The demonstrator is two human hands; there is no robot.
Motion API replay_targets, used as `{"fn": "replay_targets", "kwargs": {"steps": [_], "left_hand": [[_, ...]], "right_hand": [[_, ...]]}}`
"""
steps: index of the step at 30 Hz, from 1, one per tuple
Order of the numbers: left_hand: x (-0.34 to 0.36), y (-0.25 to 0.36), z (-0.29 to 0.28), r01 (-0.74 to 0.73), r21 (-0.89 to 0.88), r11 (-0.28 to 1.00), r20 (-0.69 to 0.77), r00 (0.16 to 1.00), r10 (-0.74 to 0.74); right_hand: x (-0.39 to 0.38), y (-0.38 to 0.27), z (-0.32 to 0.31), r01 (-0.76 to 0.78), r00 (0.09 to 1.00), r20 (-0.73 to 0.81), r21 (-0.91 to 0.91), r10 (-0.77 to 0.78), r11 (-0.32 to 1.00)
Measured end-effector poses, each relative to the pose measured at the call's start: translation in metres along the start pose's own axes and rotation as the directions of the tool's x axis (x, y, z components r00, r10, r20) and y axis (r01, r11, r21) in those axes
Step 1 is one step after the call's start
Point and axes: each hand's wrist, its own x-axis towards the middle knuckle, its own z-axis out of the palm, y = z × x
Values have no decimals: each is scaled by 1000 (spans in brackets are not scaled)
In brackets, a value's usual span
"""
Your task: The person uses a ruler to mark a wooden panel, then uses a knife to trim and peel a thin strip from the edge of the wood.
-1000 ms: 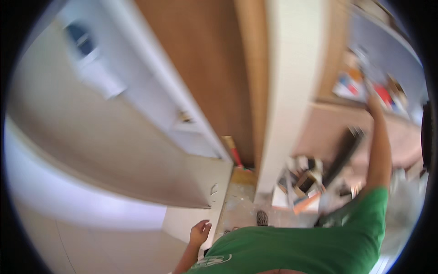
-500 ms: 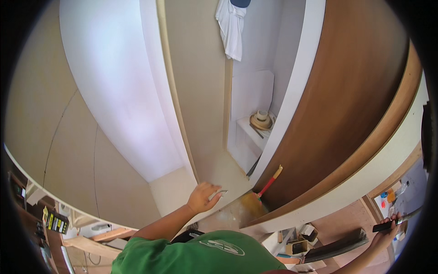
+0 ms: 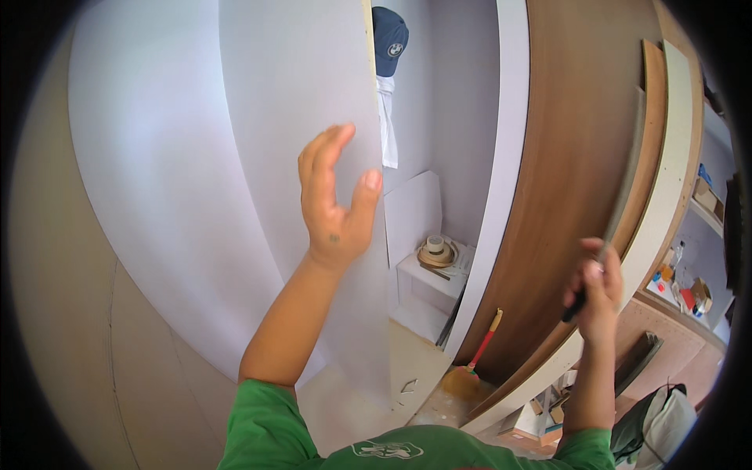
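My left hand (image 3: 335, 207) is raised with fingers and thumb apart in front of a tall white panel (image 3: 305, 86). Its thumb is close to the panel's right edge; whether it touches cannot be told. Nothing shows in that hand. To the right, my right hand (image 3: 597, 294) is wrapped round the black handle (image 3: 575, 306) of a tool. From this grip a long, thin grey shaft (image 3: 631, 157) runs upward in front of the brown board (image 3: 576, 117). The hand is a little blurred, and the tool's exact kind is unclear.
Beyond the panel, a recess holds a dark blue cap (image 3: 390, 43), a white cloth (image 3: 388, 117) and a tape roll (image 3: 435, 244) on coiled bands. A small metal loop (image 3: 409, 385) lies low down. A red-handled brush (image 3: 486, 341) leans near the brown board. Cluttered shelves (image 3: 709, 211) stand at right.
My left hand has risen from low near the small metal loop to the white panel's edge. My right hand has come up and inward with the tool. The panel's edge stands further right.
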Motion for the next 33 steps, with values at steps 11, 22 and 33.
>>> {"fn": "replay_targets", "kwargs": {"steps": [11,22,33], "left_hand": [[149,-51,18,57,-276,959,-111,990,-91],[284,-76,27,-130,-331,935,-210,976,61],[315,-82,32,-279,-380,882,-278,944,179]], "right_hand": [[163,-48,212,263,922,314,-74,-228,962],[259,-66,286,517,839,256,-98,-480,851],[271,-77,304,513,857,112,-122,-502,849]]}}
